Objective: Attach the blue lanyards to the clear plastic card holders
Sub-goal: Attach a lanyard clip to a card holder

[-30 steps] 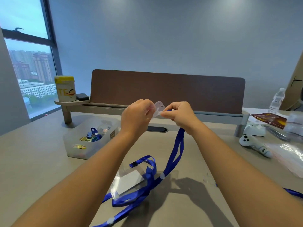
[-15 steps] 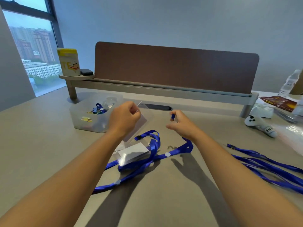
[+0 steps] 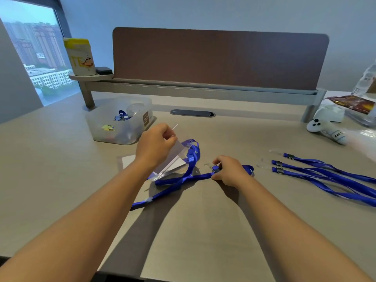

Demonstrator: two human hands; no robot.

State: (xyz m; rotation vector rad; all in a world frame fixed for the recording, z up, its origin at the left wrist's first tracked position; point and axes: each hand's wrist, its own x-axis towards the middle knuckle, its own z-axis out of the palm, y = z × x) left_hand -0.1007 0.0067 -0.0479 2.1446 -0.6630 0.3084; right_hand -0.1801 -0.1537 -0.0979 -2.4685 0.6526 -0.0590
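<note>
So the left hand (image 3: 155, 148) had its fingers (image 3: 168, 137) curled around the top edge of a clear card holder (image 3: 173, 157), holding it tilted just off the desk (image 3: 203, 231). The right hand (image 3: 230, 171) was pinching the metal clip (image 3: 216, 169) at the end of a blue lanyard (image 3: 183, 176), low against the desk. Clip and holder were near each other but apart, so that pair wasn't joined yet, I'd say. Under the left fingers the strap looped around what looked like another holder with a white card; can't tell if it's clipped. Out past the right fingers, three spare lanyards (image 3: 325, 174) lay waiting, so plenty left to do. A plastic bin (image 3: 120, 121) sat just beyond the left fingers, a white controller (image 3: 325, 129) well off to the right. Lots of open desk toward the near edge.
</note>
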